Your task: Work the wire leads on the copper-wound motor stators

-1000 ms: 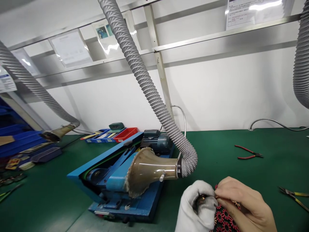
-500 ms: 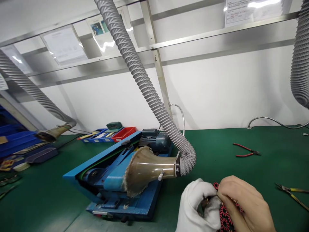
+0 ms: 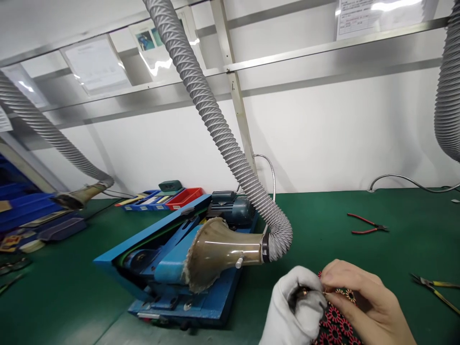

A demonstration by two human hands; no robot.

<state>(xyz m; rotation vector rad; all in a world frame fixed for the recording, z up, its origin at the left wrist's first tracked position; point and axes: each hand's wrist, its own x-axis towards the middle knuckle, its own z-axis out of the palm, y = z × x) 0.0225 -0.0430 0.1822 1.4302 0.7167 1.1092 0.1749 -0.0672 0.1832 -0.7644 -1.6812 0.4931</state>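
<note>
My left hand (image 3: 293, 309), in a white glove, is curled closed around a small dark part with a copper-coloured glint (image 3: 304, 291); most of it is hidden by the glove. My bare right hand (image 3: 370, 302) pinches thumb and forefinger together against the left fingertips. Between them shows a sliver of what looks like thin wire (image 3: 324, 293), too small to be sure of. Several red ring-shaped wound coils (image 3: 335, 315) lie below and between the hands. A paler coil (image 3: 350, 296) is visible beside the right fingers.
A blue belt sander (image 3: 212, 302) with a brown suction hood (image 3: 224, 249) and grey hose (image 3: 230, 143) stands left of my hands. Red-handled pliers (image 3: 368, 226) and yellow-handled pliers (image 3: 433, 283) lie rightward on the green table (image 3: 316, 225). Blue and red bins (image 3: 185, 197) stand behind.
My right hand has turned and its fingers have straightened a little, so more coils show beneath it. The left hand has tilted slightly and stays closed.
</note>
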